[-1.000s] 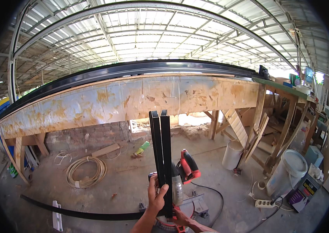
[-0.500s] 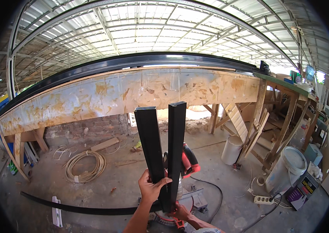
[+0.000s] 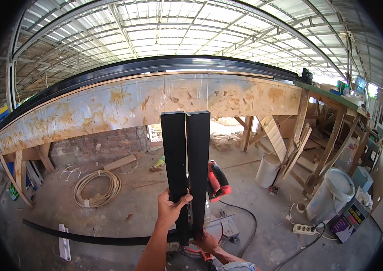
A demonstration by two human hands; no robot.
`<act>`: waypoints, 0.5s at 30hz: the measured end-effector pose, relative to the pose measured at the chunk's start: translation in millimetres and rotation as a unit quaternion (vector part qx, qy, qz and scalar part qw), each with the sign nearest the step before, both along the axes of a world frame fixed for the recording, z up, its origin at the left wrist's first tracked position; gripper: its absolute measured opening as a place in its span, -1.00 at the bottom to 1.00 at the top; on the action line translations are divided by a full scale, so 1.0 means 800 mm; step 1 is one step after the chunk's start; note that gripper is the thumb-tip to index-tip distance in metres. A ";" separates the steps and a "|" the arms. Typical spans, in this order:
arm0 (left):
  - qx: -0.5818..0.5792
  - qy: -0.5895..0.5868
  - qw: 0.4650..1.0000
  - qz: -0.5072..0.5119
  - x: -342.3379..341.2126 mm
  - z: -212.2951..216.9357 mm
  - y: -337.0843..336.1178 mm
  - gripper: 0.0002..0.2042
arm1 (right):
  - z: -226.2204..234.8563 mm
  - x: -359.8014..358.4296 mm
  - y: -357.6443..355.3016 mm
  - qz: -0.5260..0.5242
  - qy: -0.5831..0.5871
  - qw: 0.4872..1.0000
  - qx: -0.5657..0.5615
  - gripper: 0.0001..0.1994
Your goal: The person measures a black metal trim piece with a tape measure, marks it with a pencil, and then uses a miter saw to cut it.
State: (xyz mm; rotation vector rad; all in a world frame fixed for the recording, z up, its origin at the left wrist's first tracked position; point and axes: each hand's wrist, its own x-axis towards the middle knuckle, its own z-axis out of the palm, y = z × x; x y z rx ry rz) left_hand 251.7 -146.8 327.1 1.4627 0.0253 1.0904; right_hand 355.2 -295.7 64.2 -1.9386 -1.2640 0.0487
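Head: 2 bars [image 3: 174,153], narrow gap

We have a grey floor [image 3: 123,226] carrying a coil of pale hose [image 3: 79,195], a short wooden board [image 3: 120,162], a saw [image 3: 219,181], a lidded bucket [image 3: 331,198] and a power strip [image 3: 304,229]. Along our long bench [image 3: 87,106] lie dark bars [image 3: 178,62].
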 end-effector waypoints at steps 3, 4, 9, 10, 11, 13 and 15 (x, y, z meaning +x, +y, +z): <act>-0.001 -0.017 1.000 0.008 -0.001 0.001 -0.005 -0.77 | -0.002 -0.002 -0.001 -0.003 0.012 1.000 -0.018 -0.35; -0.001 -0.016 1.000 0.008 -0.001 0.001 -0.006 -0.77 | -0.002 -0.002 0.000 -0.003 0.013 1.000 -0.018 -0.35; -0.002 -0.012 1.000 0.026 0.002 0.002 -0.011 -0.74 | -0.003 0.000 0.000 0.009 0.020 0.999 -0.041 -0.35; -0.002 -0.011 1.000 0.026 0.004 0.003 -0.012 -0.74 | -0.005 0.000 0.000 0.008 0.021 0.999 -0.041 -0.35; 0.000 -0.017 1.000 0.026 0.005 0.004 -0.014 -0.73 | -0.007 0.000 0.000 0.004 0.038 0.998 -0.046 -0.35; 0.003 -0.023 0.999 0.025 0.008 0.003 -0.015 -0.72 | -0.017 0.002 0.002 -0.002 0.056 0.997 -0.051 -0.34; 0.001 -0.024 0.999 0.023 0.013 0.001 -0.012 -0.71 | -0.033 0.009 0.005 0.013 0.031 0.999 0.023 -0.40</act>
